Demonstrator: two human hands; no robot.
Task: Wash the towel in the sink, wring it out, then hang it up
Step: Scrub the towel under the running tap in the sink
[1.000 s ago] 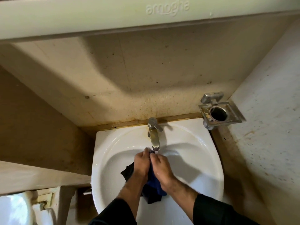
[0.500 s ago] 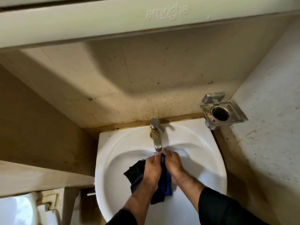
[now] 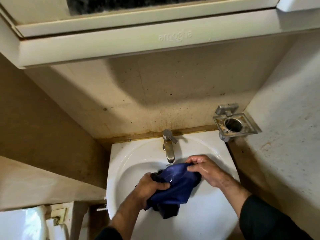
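Stained beige walls are boxing in the white sink (image 3: 121, 163). Blue towel (image 3: 174, 186) is being held in the basin under the tap (image 3: 168, 148), now being spread wider — half a second ago it was bunched between hands pressed together. Left hand (image 3: 150, 187) and right hand (image 3: 202, 168) are clamped on opposite ends, apart. Washing is judged ongoing — wringing not yet started.

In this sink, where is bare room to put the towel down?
Bare basin of the sink lies left of the faucet and near its front rim. The middle is crowded: left hand and right hand hold the towel there.
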